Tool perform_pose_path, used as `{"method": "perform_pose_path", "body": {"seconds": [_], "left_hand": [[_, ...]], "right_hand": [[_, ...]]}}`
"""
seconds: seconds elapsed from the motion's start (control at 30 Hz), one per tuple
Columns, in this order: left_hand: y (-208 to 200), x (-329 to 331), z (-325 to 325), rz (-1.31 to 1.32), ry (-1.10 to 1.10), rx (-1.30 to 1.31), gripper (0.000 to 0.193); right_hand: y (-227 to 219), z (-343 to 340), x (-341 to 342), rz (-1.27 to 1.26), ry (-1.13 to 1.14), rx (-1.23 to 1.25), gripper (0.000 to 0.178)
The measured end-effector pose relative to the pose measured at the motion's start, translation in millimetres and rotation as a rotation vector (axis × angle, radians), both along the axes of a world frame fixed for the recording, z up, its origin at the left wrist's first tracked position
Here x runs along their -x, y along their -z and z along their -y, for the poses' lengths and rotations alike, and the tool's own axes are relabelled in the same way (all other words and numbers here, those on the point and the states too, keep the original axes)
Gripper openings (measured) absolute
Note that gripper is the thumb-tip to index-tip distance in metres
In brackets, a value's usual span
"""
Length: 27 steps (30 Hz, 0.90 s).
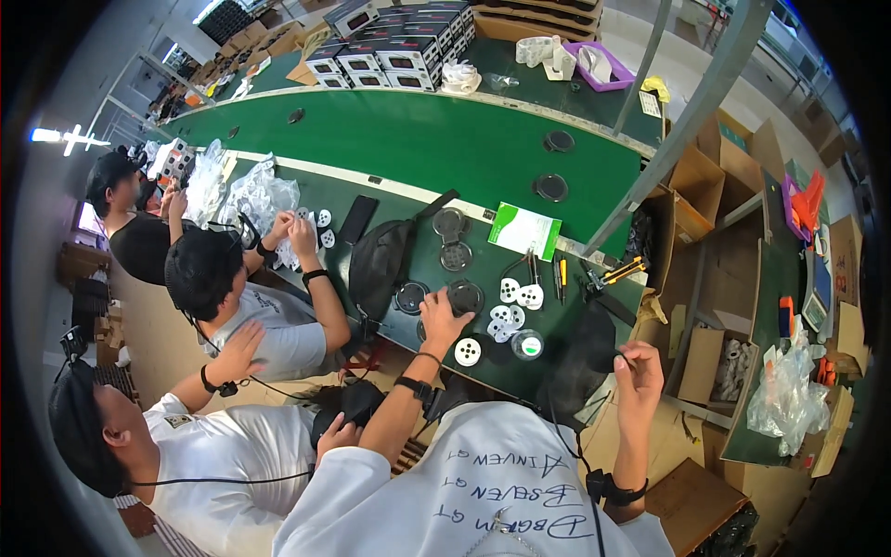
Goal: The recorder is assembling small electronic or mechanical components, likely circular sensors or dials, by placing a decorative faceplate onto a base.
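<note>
My left hand (pixel 445 321) reaches over the table's near edge. Its thumb and fingers close about the rim of a black round disc-shaped part (pixel 466 296). Just below that hand lies a white round disc (pixel 468 352) with dark holes. My right hand (pixel 639 369) is raised at the right, beside a dark bag-like thing (pixel 585 348). Its thumb and fingertips are pinched; whatever is between them is too small to make out. Between my hands lie white perforated pieces (pixel 506 323) and a round container with a green-and-white top (pixel 527 345).
Further in are a black round pair (pixel 452 239), a green-and-white packet (pixel 524 231), pliers (pixel 530 269) and a black bag (pixel 379 265). Co-workers (pixel 209 278) sit along my left. A metal post (pixel 682 121) rises at right, near cardboard boxes (pixel 696 186).
</note>
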<state>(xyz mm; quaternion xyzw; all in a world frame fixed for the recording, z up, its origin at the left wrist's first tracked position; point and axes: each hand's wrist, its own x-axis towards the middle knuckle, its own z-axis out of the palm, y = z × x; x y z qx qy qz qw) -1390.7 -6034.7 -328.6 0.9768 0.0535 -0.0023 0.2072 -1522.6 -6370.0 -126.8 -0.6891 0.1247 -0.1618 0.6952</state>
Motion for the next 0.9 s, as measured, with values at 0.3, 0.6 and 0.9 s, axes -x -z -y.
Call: {"method": "perform_pose_path", "body": {"seconds": [0.3,0.6,0.9], "left_hand": [[-1,-40,7,0.012,0.377,-0.159,0.089],[-97,-55,6,0.092,0.532,0.114,0.020],[-231,46,26,-0.082,0.126,1.212,0.023]], "right_hand": [[-20,-7,-9,-0.183,-0.030,-0.330,0.026],[-22,0,-1,-0.186,-0.149,-0.262,0.038],[-54,-45,-15,0.107,-0.362,-0.129,0.022]]}}
